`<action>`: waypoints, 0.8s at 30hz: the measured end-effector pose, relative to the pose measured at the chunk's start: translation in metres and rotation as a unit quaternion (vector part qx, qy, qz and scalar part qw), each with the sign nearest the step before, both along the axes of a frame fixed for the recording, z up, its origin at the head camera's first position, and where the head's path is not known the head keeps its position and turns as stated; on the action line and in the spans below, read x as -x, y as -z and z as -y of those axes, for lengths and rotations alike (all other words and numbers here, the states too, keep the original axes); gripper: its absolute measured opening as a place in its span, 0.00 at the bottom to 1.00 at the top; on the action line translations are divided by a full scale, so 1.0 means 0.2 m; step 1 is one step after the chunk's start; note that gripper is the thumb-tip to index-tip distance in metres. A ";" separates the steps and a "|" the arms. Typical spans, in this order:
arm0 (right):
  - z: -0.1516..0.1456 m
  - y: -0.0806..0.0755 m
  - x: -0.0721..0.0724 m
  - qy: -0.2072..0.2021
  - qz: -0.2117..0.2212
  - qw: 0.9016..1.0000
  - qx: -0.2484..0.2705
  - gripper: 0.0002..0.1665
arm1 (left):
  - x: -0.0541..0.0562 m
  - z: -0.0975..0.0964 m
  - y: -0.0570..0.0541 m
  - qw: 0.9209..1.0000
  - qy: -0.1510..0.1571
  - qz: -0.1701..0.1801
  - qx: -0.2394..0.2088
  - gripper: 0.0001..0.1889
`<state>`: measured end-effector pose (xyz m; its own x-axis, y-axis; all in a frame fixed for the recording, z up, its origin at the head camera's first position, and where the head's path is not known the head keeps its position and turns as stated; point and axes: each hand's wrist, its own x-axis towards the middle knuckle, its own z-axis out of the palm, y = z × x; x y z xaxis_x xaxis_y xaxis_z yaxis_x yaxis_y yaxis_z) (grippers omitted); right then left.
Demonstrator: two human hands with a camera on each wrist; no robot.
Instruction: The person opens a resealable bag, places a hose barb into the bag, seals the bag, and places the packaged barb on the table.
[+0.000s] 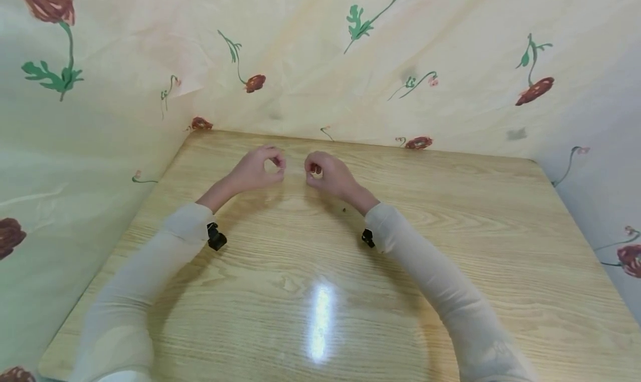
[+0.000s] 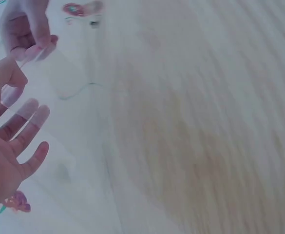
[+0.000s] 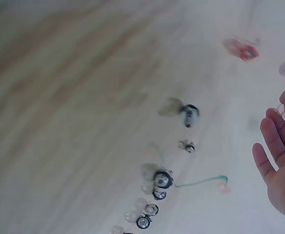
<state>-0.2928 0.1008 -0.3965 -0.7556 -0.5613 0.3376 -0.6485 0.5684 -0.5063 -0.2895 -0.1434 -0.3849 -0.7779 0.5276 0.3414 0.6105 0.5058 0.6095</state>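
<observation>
My left hand [image 1: 255, 169] and right hand [image 1: 330, 174] are raised over the far part of the table, a short gap apart. Each has thumb and forefinger bent into a loop, tips together. Between them is a thin see-through plastic film [image 2: 54, 78], faint and hard to outline; both hands pinch its edge. In the left wrist view the left hand's [image 2: 10, 131] other fingers spread, partly behind the film. The right hand's [image 3: 283, 165] other fingers extend loosely in the right wrist view, where the pinch is partly cut off.
Several small shiny round pieces [image 3: 162, 180] with dark rims show on the surface in the right wrist view. The wooden table [image 1: 310, 248] has a tiny dark speck [image 1: 344, 210]. Flowered sheeting [image 1: 310, 103] stands at its back and sides.
</observation>
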 end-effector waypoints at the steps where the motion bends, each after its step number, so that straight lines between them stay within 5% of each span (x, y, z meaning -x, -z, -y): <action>1: -0.01 -0.01 0.00 0.002 0.011 1.000 0.017 0.04 | 0.01 -0.01 -0.01 1.000 0.000 0.009 -0.024 0.02; 5: -0.06 -0.04 0.00 0.001 0.040 0.995 0.089 0.05 | 0.02 -0.06 -0.05 0.995 -0.013 0.045 -0.092 0.05; 12: -0.11 -0.24 -0.16 0.016 0.097 0.979 0.179 0.05 | 0.05 -0.17 -0.09 0.976 -0.019 0.081 -0.202 0.07; 14: -0.14 -0.22 -0.14 0.021 0.119 0.974 0.192 0.07 | 0.06 -0.20 -0.10 0.970 -0.020 0.089 -0.223 0.09; 24: -0.31 -0.18 -0.05 0.012 0.178 0.957 0.230 0.11 | 0.08 -0.33 -0.16 0.962 0.044 0.147 -0.225 0.11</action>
